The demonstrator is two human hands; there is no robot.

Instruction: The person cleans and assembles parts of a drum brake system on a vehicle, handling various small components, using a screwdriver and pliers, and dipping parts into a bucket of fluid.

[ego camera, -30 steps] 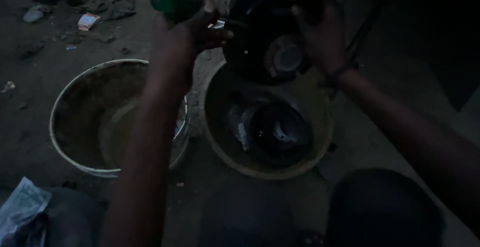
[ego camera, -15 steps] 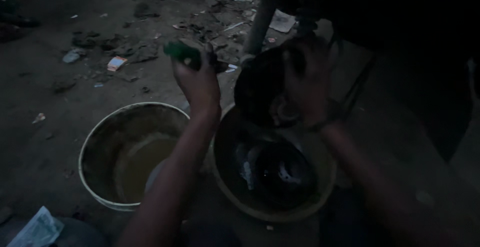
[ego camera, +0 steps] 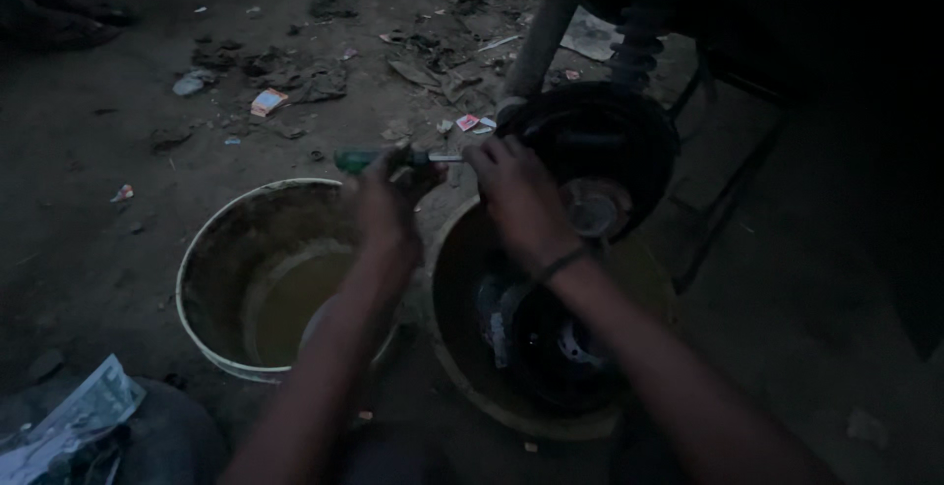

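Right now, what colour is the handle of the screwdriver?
Green; the screwdriver handle, held by the left hand, shows in the head view.

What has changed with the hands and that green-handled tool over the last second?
The left hand has brought the green-handled screwdriver down from its raised position, so it now lies level, tip toward the dark round part. The right hand has slid from the part's right side to its left edge, close to the tool's tip. The left hand still grips the screwdriver; the two buckets stay below.
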